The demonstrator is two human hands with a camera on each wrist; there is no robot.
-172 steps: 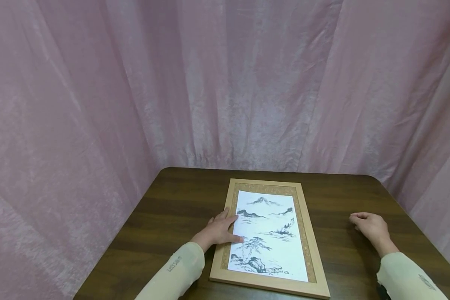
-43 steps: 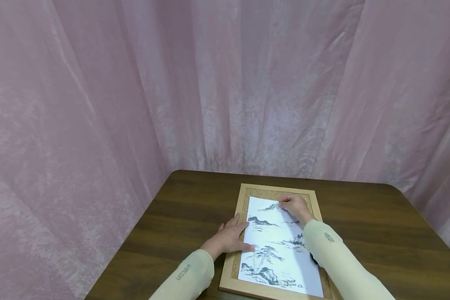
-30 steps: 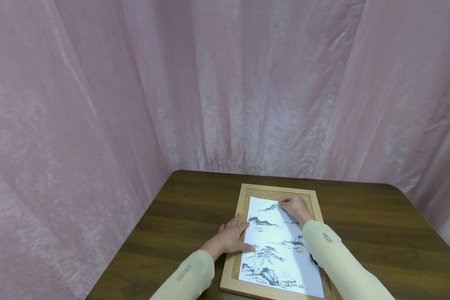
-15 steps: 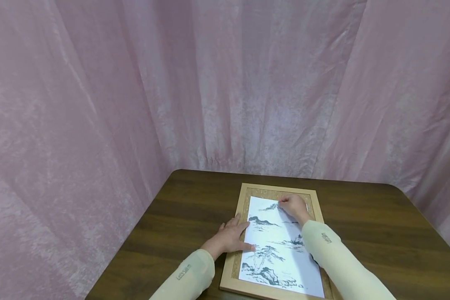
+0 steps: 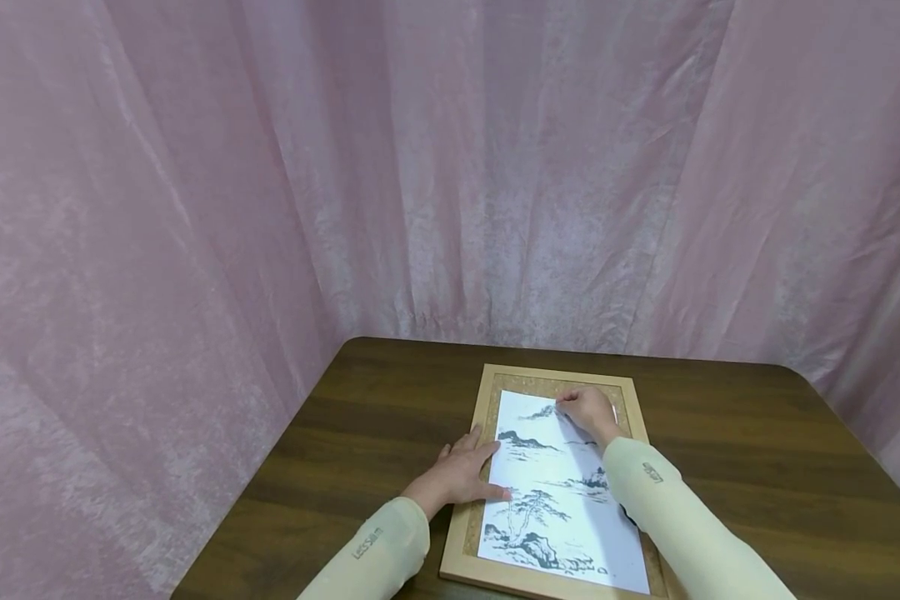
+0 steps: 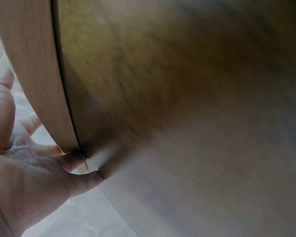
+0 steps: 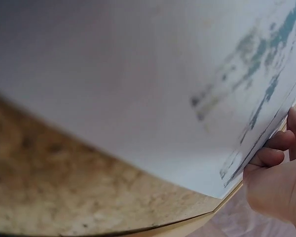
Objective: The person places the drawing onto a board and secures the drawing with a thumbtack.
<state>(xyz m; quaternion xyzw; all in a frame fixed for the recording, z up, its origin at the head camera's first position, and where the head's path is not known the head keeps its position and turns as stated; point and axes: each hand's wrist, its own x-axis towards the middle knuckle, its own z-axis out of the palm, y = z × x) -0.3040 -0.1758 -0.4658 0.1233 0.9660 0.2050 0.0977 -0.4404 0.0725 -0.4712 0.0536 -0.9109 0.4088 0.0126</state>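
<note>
A sheet of white paper (image 5: 562, 533) printed with an ink landscape of mountains and trees lies on a wood-framed corkboard (image 5: 457, 568). My left hand (image 5: 456, 477) rests over the board's left edge, fingers spread, its thumb reaching onto the paper. The left wrist view has this hand (image 6: 29, 182) against the board's wooden rim (image 6: 37, 64). Near the paper's top edge, my right hand (image 5: 589, 411) has its fingers curled and fingertips together at the printed peak. In the right wrist view, its curled fingers (image 7: 266, 157) touch the sheet; anything between the tips is hidden.
The corkboard lies on a dark brown wooden table (image 5: 390, 392) with rounded far corners. Pink velvet-like curtain (image 5: 450, 167) hangs behind the table and along both sides. My right forearm sleeve (image 5: 690, 525) covers the board's lower right part.
Since the oldest frame, my right hand has moved left from the bare table onto the paper's upper part. Over the last second both hands stay nearly still. My left hand keeps its place.
</note>
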